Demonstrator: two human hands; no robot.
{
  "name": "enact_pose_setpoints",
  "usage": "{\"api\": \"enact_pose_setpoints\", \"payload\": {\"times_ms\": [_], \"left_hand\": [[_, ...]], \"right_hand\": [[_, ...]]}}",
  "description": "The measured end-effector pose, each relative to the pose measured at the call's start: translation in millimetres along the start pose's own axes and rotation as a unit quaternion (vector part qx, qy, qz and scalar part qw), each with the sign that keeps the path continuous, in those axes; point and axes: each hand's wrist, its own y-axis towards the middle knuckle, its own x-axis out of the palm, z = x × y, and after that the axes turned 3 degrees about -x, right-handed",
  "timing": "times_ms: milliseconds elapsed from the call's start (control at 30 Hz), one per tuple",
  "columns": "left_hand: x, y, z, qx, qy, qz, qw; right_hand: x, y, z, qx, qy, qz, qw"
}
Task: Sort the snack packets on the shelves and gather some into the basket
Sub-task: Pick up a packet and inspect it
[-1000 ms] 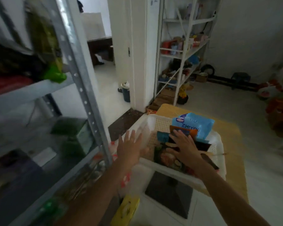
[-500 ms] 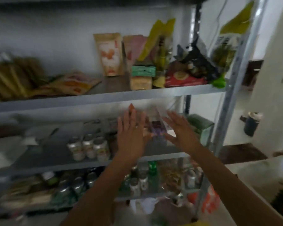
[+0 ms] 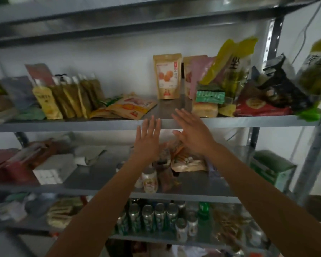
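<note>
I face a grey metal shelf unit [image 3: 230,121]. My left hand [image 3: 147,139] and my right hand [image 3: 192,132] are raised side by side at the front lip of the upper shelf, fingers straight, holding nothing. Behind them on that shelf stands a tan pouch with orange fruit [image 3: 166,76]. A flat orange packet [image 3: 132,106] lies to its left, beside a row of upright yellow pouches [image 3: 67,97]. To the right sit a green packet stack [image 3: 209,96], a tall yellow-green bag [image 3: 233,65], a red packet [image 3: 258,106] and a black bag [image 3: 280,84]. The basket is out of view.
On the middle shelf lie a tan snack bag [image 3: 185,160], small jars [image 3: 149,180], a white box [image 3: 54,168] and a green box [image 3: 272,168]. Several cans [image 3: 154,217] fill the lower shelf. An upright post [image 3: 315,145] bounds the right side.
My view swung from the basket on the table to the shelves. Both hands left the basket and rose from the middle shelf to the upper shelf's edge.
</note>
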Motion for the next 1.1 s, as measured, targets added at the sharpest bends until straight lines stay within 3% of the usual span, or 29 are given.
{"api": "enact_pose_setpoints", "payload": {"times_ms": [233,333,500,600,700,833,1100], "left_hand": [[-2,14,-27,0.078,0.013,0.008,0.997],[-19,33,-41,0.109,-0.036,0.006,0.993],[-37,83,-67,0.054,-0.146,0.108,0.982],[-41,122,-86,0.057,-0.084,0.065,0.993],[-35,142,-99,0.075,-0.012,-0.032,0.997],[-22,148,-103,0.072,0.034,-0.099,0.992],[-16,151,-103,0.083,0.052,-0.085,0.992]], "right_hand": [[28,30,-11,0.053,-0.037,-0.028,0.998],[35,48,-12,0.098,-0.049,-0.008,0.994],[28,90,-10,0.143,-0.048,-0.194,0.969],[30,113,0,0.188,0.014,-0.254,0.949],[37,133,7,0.225,0.046,-0.309,0.923],[48,150,7,0.254,0.043,-0.283,0.924],[98,189,35,0.309,0.044,-0.242,0.919]]}}
